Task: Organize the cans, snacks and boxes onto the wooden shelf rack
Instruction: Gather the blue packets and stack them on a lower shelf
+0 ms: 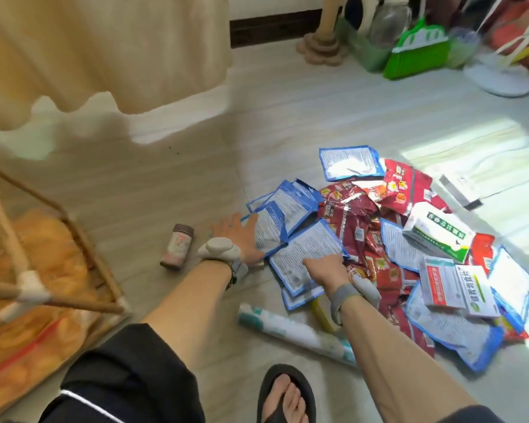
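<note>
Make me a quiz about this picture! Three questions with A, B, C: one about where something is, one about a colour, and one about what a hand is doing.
1. Where is the small can?
A. On top of a box
B. Lying on the floor, left of the left hand
C. Held in a fist

2. What colour are the edges of the packets by the left hand?
A. Blue
B. Yellow
C. Black

3. What is the left hand doing?
A. Gripping the small can
B. Raised in the air, curled up
C. Resting with straight fingers on one of the packets

Answers:
1. B, the small can lies on its side on the bare floor, apart from the hand.
2. A, each has a blue border round white printed text.
3. C, the fingers lie flat on the printed side.
</note>
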